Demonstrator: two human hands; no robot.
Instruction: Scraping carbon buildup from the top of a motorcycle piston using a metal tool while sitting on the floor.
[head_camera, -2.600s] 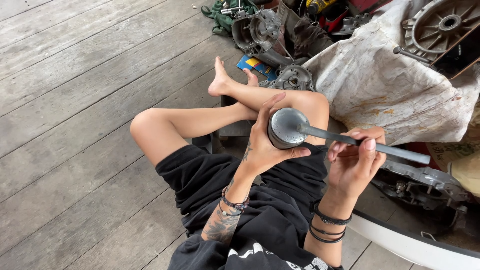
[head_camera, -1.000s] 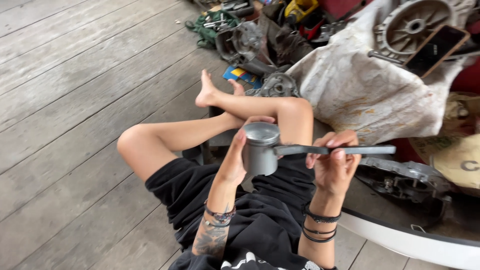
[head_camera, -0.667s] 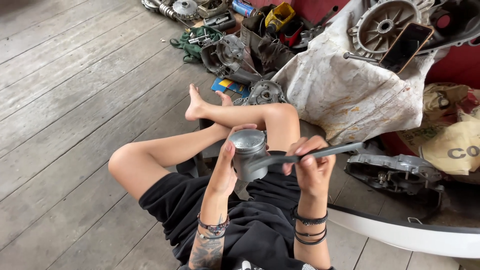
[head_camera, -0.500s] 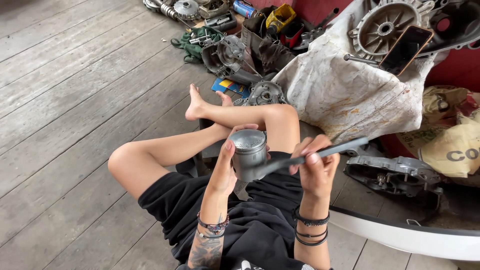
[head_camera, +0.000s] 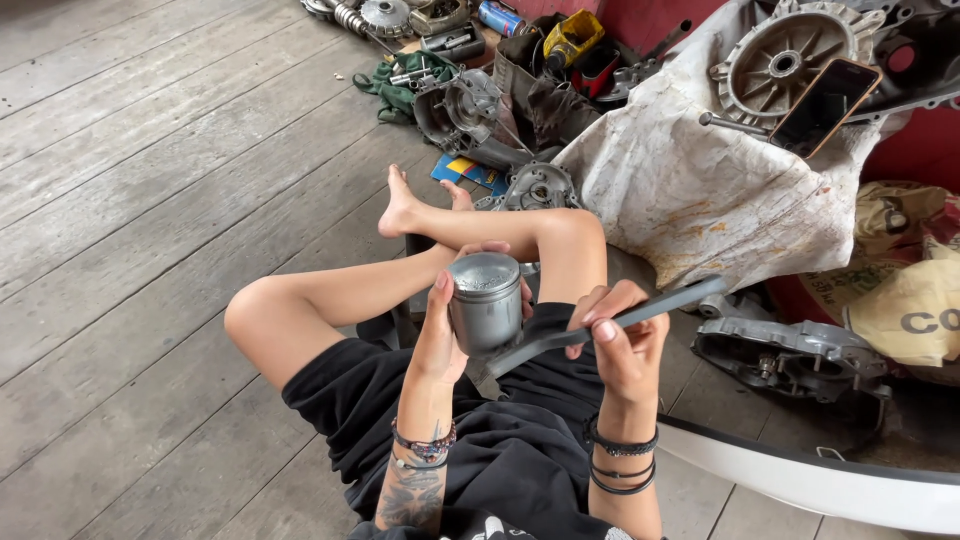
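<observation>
I sit cross-legged on a plank floor. My left hand (head_camera: 440, 345) is wrapped around a grey metal piston (head_camera: 485, 300), held upright over my lap with its crown facing up. My right hand (head_camera: 625, 345) pinches a long flat dark metal file (head_camera: 610, 325), whose near end rests against the lower side of the piston and whose far end points up to the right. Both wrists wear dark bracelets.
A stained white cloth (head_camera: 690, 190) covers a heap to the right, with an engine case (head_camera: 790, 55) and a phone (head_camera: 825, 105) on top. Engine parts (head_camera: 465, 105), a green rag (head_camera: 395, 85) and a grey casing (head_camera: 790, 355) lie around my legs. A white curved panel (head_camera: 800, 480) runs at lower right.
The piston has been turned from lying with its open end toward me to standing crown-up. The file now lies lower, against its side. The camera has tilted to show more of the far clutter.
</observation>
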